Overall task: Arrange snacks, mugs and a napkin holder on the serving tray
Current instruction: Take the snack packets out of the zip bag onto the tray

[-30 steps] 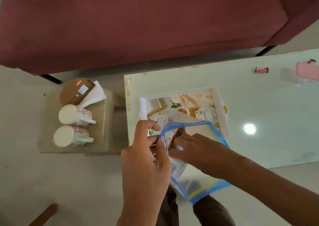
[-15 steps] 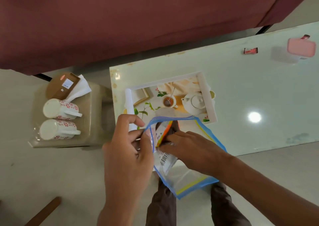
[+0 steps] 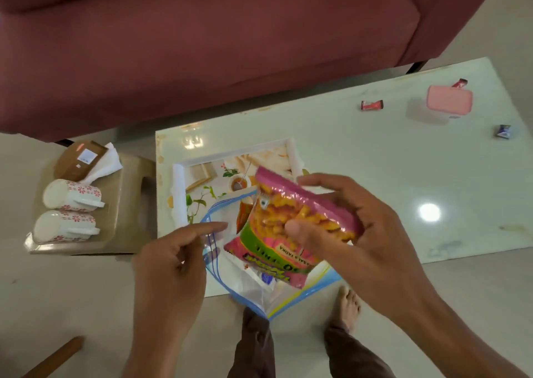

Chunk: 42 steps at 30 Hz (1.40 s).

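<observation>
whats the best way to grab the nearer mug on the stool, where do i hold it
Take the nearer mug by its handle, coming from the side facing the table: the handle sticks out that way, clear of the second mug behind it. The left hand is closer; the right hand grips the snack packet.

The right hand comes in from the lower right on a bare forearm and grips a snack packet. Its thumb presses on the near face, and its fingers curl over the far top edge. The left hand reaches up from the bottom, its back toward the camera and its forefinger stretched straight to the right. The other fingers are curled in beside the rim of a clear bag; whether they pinch it cannot be told.
</observation>
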Each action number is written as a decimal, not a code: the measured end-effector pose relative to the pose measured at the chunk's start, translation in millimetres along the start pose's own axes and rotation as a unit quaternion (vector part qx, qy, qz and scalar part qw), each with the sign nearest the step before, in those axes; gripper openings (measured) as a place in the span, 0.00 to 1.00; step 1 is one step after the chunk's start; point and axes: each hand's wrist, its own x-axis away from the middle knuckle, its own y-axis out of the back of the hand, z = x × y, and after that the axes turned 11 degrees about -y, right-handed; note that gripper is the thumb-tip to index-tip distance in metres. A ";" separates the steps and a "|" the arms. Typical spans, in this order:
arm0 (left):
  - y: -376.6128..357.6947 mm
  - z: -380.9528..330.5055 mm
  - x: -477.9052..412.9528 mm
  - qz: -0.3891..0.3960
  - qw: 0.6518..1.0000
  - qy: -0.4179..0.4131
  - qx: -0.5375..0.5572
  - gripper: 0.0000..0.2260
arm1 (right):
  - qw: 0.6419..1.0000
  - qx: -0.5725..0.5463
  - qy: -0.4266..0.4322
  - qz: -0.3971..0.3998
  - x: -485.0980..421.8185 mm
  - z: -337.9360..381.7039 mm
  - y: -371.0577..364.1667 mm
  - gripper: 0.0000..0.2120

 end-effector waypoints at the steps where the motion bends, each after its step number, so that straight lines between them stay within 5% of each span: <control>1: -2.8 -2.6 2.1 -0.005 1.000 -0.003 -0.016 0.22 | 0.999 -0.047 -0.023 -0.012 -0.9 1.9 3.7 0.19; 6: -8.0 -8.2 9.1 0.000 0.999 0.034 0.012 0.17 | 0.951 -0.280 -0.127 0.002 -17.0 6.5 4.4 0.18; 9: -7.6 -13.1 12.0 -0.021 0.984 0.073 0.161 0.03 | 0.924 -0.335 -0.182 0.036 -31.3 12.5 -9.7 0.13; 12: -5.8 -11.0 11.7 -0.011 0.964 0.099 0.247 0.21 | 0.938 -0.254 -0.231 0.049 -43.9 18.9 -29.6 0.11; 18: 3.0 2.2 -4.9 0.010 0.947 0.123 0.297 0.24 | 0.970 0.021 -0.241 0.023 -66.2 38.3 -73.0 0.31; 21: 13.3 10.0 -19.1 0.005 0.942 0.119 0.315 0.18 | 0.969 0.077 -0.230 0.056 -74.2 52.8 -93.6 0.34; 24: 22.1 30.1 -30.4 -0.009 0.937 0.116 0.329 0.21 | 0.972 0.087 -0.202 0.083 -82.8 63.2 -113.9 0.31; 27: 31.3 45.6 -42.8 -0.056 0.927 0.147 0.341 0.28 | 0.983 0.152 -0.061 -0.082 -81.6 61.9 -126.9 0.26; 29: 36.1 54.7 -51.9 -0.090 0.910 0.168 0.368 0.33 | 0.959 0.176 0.029 -0.222 -70.3 61.2 -132.6 0.17; 31: 38.4 60.7 -58.6 -0.122 0.895 0.182 0.390 0.40 | 0.952 0.176 0.010 -0.251 -56.9 57.8 -138.9 0.17; 35: 36.1 63.4 -64.1 -0.130 0.902 0.180 0.370 0.38 | 0.981 0.043 -0.163 -0.097 -53.3 41.2 -163.3 0.26; 38: 31.1 59.8 -61.3 -0.127 0.919 0.142 0.345 0.27 | 0.985 -0.067 -0.158 -0.024 -64.1 36.5 -183.5 0.20; 42: 32.5 61.3 -63.3 -0.136 0.922 0.128 0.340 0.21 | 0.989 -0.080 -0.120 -0.010 -72.6 40.2 -185.6 0.15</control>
